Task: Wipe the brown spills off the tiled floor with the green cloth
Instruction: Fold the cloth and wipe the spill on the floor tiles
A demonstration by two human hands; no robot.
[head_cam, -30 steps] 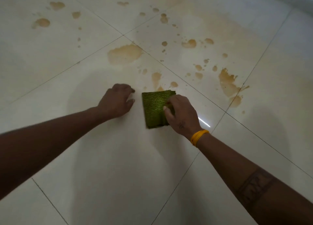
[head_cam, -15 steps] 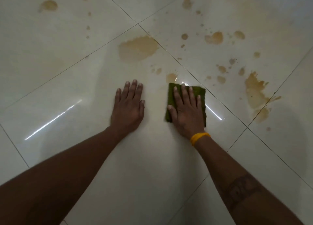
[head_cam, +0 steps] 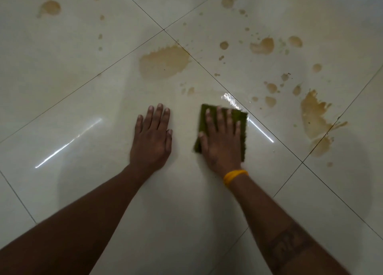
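- Right hand (head_cam: 222, 139) lies flat, fingers straight, pressing the green cloth (head_cam: 240, 117) onto the tiled floor (head_cam: 83, 92).
- Left hand (head_cam: 152, 138) rests flat beside it, holding nothing.
- Brown spills (head_cam: 163, 62) lie farther away; probably best to push forward with even pressure.

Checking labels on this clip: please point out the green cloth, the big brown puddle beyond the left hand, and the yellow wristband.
green cloth (head_cam: 241, 117): head view, bare far right corner.
big brown puddle (head_cam: 164, 62): head view, its middle.
yellow wristband (head_cam: 234, 176): head view, middle of the band.
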